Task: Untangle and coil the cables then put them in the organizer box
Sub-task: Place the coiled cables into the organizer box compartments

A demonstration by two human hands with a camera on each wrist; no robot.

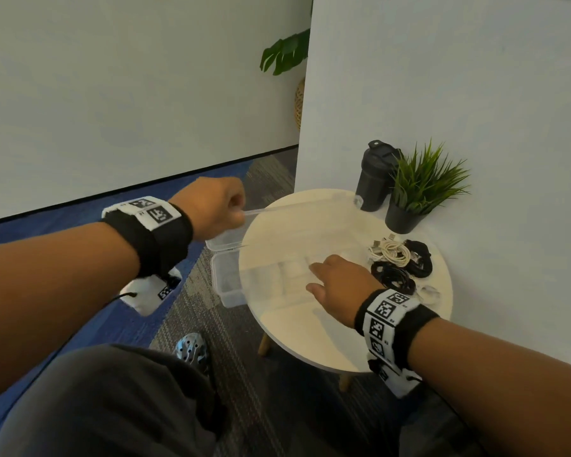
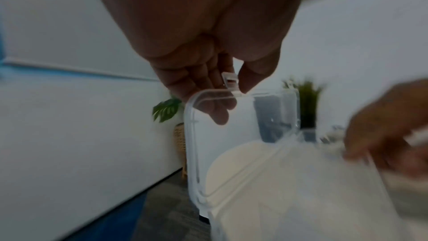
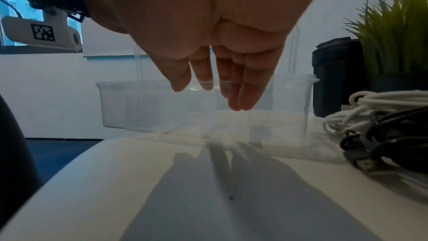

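A clear plastic organizer box [image 1: 229,286] lies on the round white table [image 1: 310,341], its left end hanging over the table's edge. My left hand [image 1: 241,214] pinches the latch tab [image 2: 230,81] of the box's clear lid [image 2: 193,153] and holds the lid raised. My right hand [image 1: 323,275] is flat with straight fingers over the box's near side [image 3: 115,105], holding nothing. A tangle of white cable [image 1: 391,250] and black cables [image 1: 394,278] sits on the table right of the box, also seen as white cable [image 3: 370,102] and black cable [image 3: 393,135].
A black bottle [image 1: 374,179] and a potted grass plant [image 1: 416,196] stand at the table's back, against a white partition. A small clear object [image 1: 429,293] lies near the cables. My knee and shoe [image 1: 192,351] are below the table's left edge.
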